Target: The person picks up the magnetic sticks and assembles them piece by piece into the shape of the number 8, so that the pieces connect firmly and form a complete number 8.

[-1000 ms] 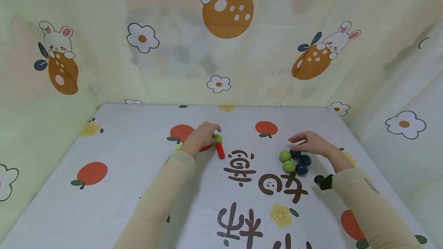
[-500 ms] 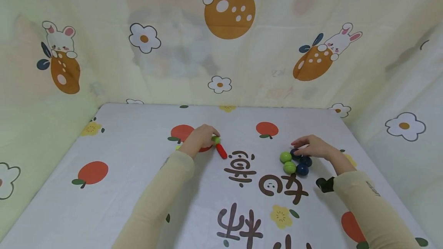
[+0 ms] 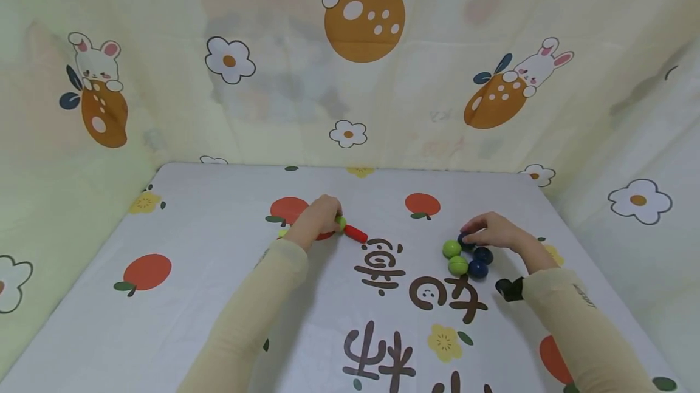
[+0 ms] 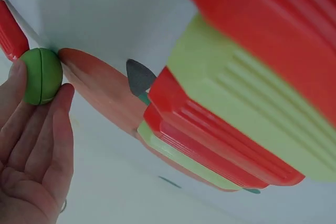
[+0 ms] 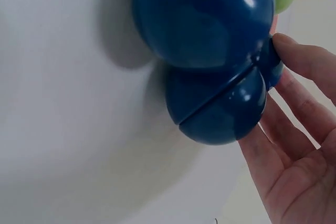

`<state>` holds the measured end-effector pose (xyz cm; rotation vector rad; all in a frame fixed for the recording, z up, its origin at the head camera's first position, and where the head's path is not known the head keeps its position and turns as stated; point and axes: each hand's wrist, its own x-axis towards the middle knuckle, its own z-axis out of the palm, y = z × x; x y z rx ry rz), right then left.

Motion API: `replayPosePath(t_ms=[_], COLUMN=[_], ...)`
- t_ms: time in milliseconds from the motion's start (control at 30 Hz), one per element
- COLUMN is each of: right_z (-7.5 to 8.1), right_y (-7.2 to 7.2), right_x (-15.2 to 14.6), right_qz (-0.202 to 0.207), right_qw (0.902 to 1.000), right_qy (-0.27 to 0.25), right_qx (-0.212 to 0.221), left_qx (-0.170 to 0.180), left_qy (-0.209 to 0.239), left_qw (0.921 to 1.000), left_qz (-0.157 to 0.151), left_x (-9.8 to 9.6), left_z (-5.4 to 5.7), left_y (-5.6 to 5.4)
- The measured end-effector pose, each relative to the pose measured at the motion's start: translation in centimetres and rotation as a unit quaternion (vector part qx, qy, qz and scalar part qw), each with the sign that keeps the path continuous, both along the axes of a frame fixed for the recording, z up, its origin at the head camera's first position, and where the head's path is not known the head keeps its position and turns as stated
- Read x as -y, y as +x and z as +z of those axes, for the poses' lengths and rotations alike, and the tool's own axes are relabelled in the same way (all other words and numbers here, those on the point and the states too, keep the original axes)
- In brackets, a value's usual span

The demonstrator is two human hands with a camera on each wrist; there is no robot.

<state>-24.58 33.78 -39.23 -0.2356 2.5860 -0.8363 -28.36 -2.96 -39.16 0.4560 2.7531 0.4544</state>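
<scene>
Between thumb and fingertips my left hand pinches a green ball with a seam round it. Right beside that ball lies a red grooved stick, which shows at the upper left of the left wrist view. My right hand pinches the far blue ball of a cluster, thumb on one side and fingers on the other. Two more blue balls, one in front and one behind it, sit close by. Two green balls, the rear one and the front one, complete the cluster's left side.
Several red and light green grooved blocks lie near my left wrist; my arm mostly hides them in the head view. The tablecloth carries printed apples, flowers and brown characters. Patterned curtains stand behind and at both sides.
The left fingers have closed on the green ball, and the red stick has swung round to point more rightward. The right hand has come down onto the far blue ball and pinches it.
</scene>
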Motion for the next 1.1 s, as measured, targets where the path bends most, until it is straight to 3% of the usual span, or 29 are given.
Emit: replayPosePath(t_ms=[500, 800, 1100], right_z=[-0.3, 0.3, 0.3], right_y=[-0.9, -1.8, -2.7], right_x=[1.2, 3.0, 4.6], right_qz=[-0.042, -0.018, 0.002], right_qw=[0.9990, 0.9991, 0.9986], right_qy=[-0.002, 0.008, 0.016], right_qx=[-0.017, -0.036, -0.050], left_qx=[-0.015, -0.016, -0.022], left_qy=[-0.009, 0.005, 0.003], left_qw=[0.9993, 0.9978, 0.9974], left_qz=[0.034, 0.064, 0.068], left_x=[-0.5, -0.2, -0.5], left_z=[0.2, -0.2, -0.3], left_y=[0.5, 0.6, 0.5])
